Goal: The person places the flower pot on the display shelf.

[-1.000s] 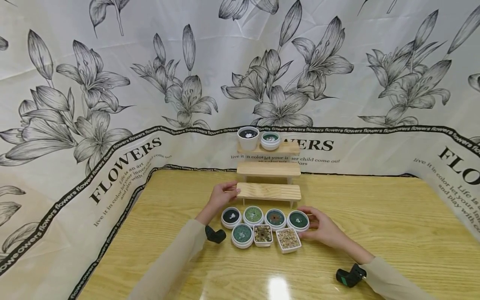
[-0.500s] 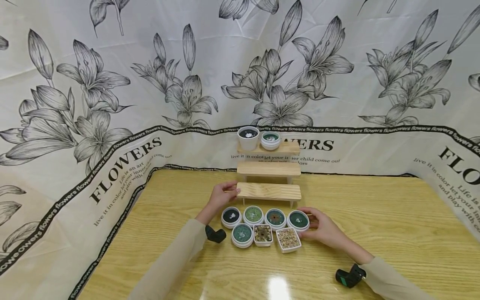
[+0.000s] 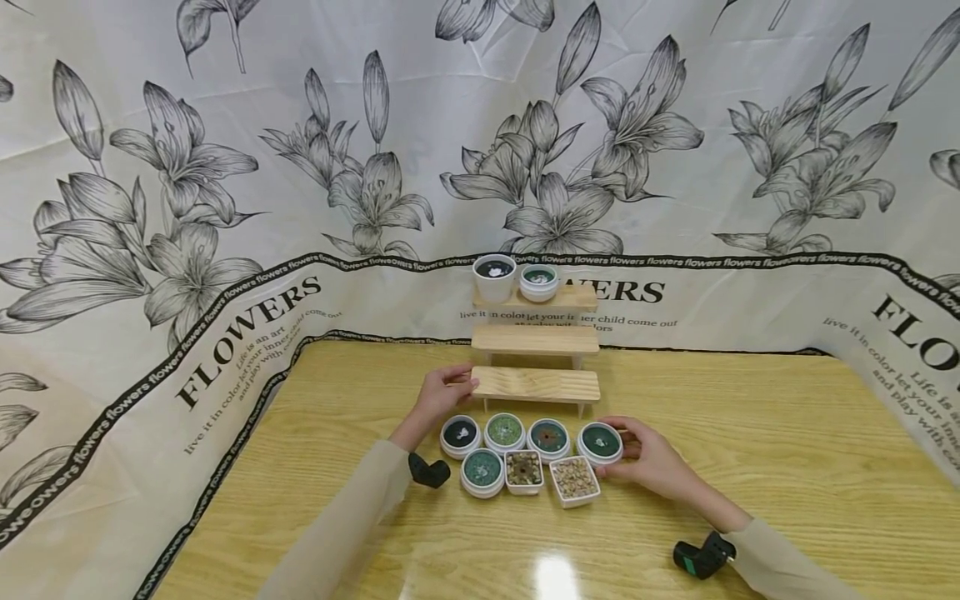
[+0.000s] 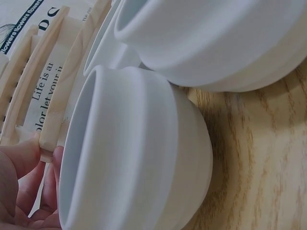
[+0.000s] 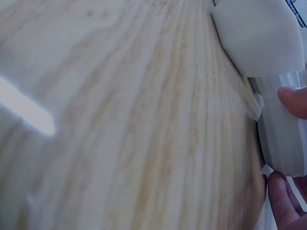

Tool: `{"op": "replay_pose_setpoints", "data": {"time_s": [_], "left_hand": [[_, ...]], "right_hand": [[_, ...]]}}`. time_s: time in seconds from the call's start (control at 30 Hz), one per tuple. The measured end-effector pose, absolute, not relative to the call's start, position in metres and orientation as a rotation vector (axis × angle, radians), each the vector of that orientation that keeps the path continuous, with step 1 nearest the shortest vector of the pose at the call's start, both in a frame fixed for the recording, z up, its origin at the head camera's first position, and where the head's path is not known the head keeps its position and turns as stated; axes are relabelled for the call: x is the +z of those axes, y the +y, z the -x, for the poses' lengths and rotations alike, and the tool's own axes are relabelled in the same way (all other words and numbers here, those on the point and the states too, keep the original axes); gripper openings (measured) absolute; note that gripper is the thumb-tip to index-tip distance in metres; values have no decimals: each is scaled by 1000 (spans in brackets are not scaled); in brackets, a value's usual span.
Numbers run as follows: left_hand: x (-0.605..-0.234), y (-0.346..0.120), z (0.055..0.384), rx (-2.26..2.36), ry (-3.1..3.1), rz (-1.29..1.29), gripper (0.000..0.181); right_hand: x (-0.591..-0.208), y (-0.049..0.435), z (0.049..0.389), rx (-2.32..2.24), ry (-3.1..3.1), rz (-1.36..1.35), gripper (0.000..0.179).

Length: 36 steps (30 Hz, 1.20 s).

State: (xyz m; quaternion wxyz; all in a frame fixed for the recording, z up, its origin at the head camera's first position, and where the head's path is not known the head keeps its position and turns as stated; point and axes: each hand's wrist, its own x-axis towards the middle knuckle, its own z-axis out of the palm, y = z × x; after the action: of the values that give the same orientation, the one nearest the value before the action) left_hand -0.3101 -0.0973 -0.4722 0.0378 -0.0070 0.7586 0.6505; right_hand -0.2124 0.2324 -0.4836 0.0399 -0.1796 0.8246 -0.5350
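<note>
My left hand [image 3: 437, 398] pinches the left end of the lowest step of a wooden tiered stand [image 3: 536, 384]. The left wrist view has the thumb on top of the board [image 4: 60, 108] and fingers below. At the right of the front cluster, my right hand [image 3: 651, 463] holds a round white pot [image 3: 601, 441] with a dark green top between thumb and fingers. In the right wrist view its pale side [image 5: 283, 136] shows on the table, the thumb partly cut off by the frame. Close by sit a brown-green pot [image 3: 548, 437] and a square pot of pebbles [image 3: 575, 479].
More white pots stand before the stand, including a dark one [image 3: 460, 434], a light green one [image 3: 505, 431] and a teal one [image 3: 482, 471]. A tall white pot [image 3: 494, 279] and a small green pot [image 3: 538, 282] occupy the top step. A flower-printed cloth [image 3: 390, 292] hangs behind.
The dark green pot has shifted slightly right with my right hand, widening the gap to the brown-green pot. My left hand keeps its grip on the stand. The whole view has moved a little.
</note>
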Motion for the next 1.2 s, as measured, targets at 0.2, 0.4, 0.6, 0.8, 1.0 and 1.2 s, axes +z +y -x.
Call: {"op": "replay_pose_setpoints", "data": {"time_s": [0.2,0.4,0.6,0.8,1.0,1.2], "left_hand": [[-468,-98,308,2002,2306,24,38],[-467,-97,308,2005,2305,13,38],[-467,-97,308,1994,2311,23,37],[-468,-97,309,2010,2288,27,38],[-470,-98,309,2028,2267,22,38],[-471,-99,309,2016,2263,34,39]], "right_hand": [[-481,236,212,-1623,2534,523,73],[-476,239,211,-1584,2584,454,76],[-473,243,213,-1519,2678,423,75],[-464,246,218,-1542,2688,405,73],[-452,247,222,-1493,2760,420,74],[-443,249,229,-1483,2793,449,74]]}}
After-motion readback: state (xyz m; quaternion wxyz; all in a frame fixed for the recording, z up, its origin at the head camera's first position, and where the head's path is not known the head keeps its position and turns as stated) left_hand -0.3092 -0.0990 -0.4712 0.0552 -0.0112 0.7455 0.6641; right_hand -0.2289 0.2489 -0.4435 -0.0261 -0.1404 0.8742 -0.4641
